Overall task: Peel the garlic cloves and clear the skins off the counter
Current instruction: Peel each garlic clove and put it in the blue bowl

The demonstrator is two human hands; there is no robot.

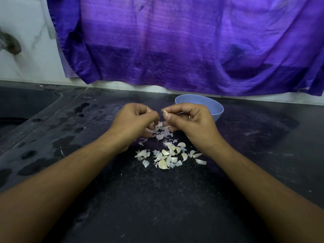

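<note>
A sink (22, 109) is set into the dark, speckled counter (157, 199) at the far left. The left hand (135, 123) is curled over a heap of papery skins (160, 131); whether anything is pinched cannot be told. A garlic clove (165, 113) is pinched by the right hand (190, 123). Pale cloves (168, 156) are scattered nearer. A smooth blue bowl (203, 104) is partly hidden behind the right hand.

Pretty dim on my feed, just soft light with a purple cast bouncing off the cloth (175, 41). Edges bow from the wide lens, and the counter (157, 199) looks grainy.
</note>
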